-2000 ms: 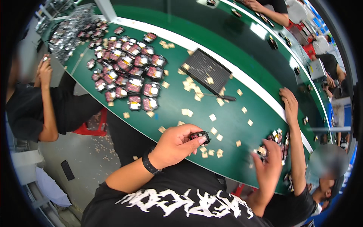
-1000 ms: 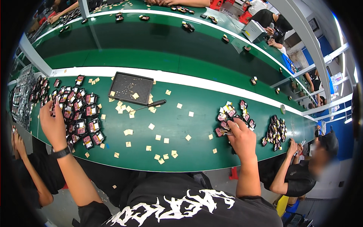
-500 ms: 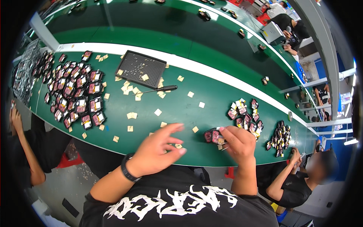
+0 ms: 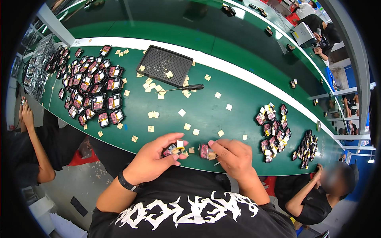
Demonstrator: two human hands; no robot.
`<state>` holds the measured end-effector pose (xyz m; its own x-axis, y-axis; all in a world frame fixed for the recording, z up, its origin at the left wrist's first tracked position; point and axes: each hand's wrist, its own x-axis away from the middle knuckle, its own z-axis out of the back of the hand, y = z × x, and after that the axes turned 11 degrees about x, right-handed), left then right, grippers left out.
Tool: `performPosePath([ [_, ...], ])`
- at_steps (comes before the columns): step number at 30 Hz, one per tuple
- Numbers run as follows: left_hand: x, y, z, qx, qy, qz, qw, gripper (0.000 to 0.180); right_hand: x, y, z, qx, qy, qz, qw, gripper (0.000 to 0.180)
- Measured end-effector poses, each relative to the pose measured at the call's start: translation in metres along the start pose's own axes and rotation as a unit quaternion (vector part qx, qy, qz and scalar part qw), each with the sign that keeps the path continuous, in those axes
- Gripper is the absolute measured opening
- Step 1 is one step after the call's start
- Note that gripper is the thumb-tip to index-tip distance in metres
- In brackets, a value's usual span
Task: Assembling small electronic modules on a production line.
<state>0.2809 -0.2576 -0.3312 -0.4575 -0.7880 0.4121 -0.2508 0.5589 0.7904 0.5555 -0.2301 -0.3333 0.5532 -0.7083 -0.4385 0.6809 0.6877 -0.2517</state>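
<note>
My left hand (image 4: 152, 158), fingers curled, holds a small black electronic module (image 4: 170, 150) with a white and yellow label. To its right, my right hand (image 4: 236, 158) pinches another black module with a pinkish-red face (image 4: 204, 150) at the front edge of the green table (image 4: 222, 113). A thin metal tip (image 4: 216, 164) pokes out beneath my right fingers; the rest of that object is hidden. Small tan square pieces (image 4: 191, 150) lie between and beyond the hands.
A large pile of similar modules (image 4: 93, 81) covers the left side, with a smaller cluster (image 4: 274, 133) and another pile (image 4: 306, 148) at right. Farther back, a screwdriver (image 4: 192, 87) lies against a black perforated tray (image 4: 164, 65). Co-workers sit on both sides.
My left hand, open and blurred before, is now closed around a module. My right hand has come left toward it with its module. The whole view has shifted slightly.
</note>
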Motion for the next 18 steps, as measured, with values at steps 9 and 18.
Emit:
performPosePath([
  [9,0.01,0.0,0.004,0.121,0.049,-0.036,0.991,0.059,0.004,-0.008,0.004,0.135,-0.11,-0.028,0.984,0.043],
  [18,0.002,-0.013,-0.002,0.103,0.068,-0.073,0.99,0.052,-0.028,-0.054,0.03,-0.313,-0.227,-0.288,0.876,0.016],
])
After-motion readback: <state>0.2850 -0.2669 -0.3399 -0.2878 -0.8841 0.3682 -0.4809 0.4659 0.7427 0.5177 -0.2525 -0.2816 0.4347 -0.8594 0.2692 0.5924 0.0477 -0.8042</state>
